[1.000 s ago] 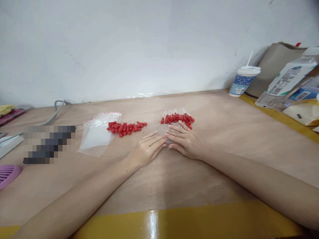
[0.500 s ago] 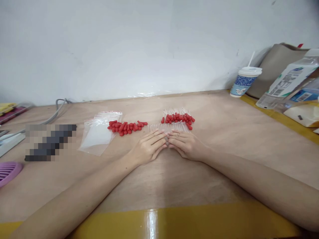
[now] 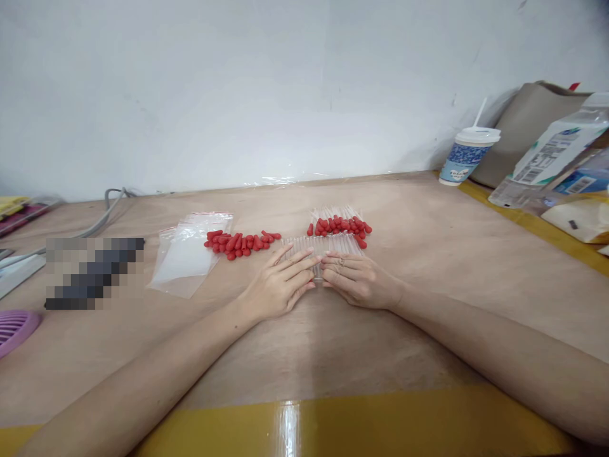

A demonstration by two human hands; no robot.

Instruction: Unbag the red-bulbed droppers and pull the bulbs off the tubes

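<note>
A row of clear thin tubes (image 3: 311,244) lies side by side on the table, partly covered by my hands. My left hand (image 3: 284,279) rests flat on the left part of the row, fingers stretched out. My right hand (image 3: 356,276) lies on the right part, fingers extended, a ring on one of them. The fingertips of both hands almost meet in the middle. Just beyond the row is a heap of red rubber bulbs (image 3: 339,225), with pale tube ends (image 3: 335,211) sticking out behind it. A second heap of red bulbs (image 3: 242,242) lies to the left.
Clear zip bags (image 3: 183,263) lie under the left end of the bulbs. Further left are a blurred dark object (image 3: 95,276), a grey cable (image 3: 107,212) and a purple slotted item (image 3: 16,330). A paper cup (image 3: 469,155) and a plastic bottle (image 3: 547,158) stand at the back right.
My hands have drawn slightly apart and back toward me, and the fingers of my left hand have spread. More of the clear tubes shows between them.
</note>
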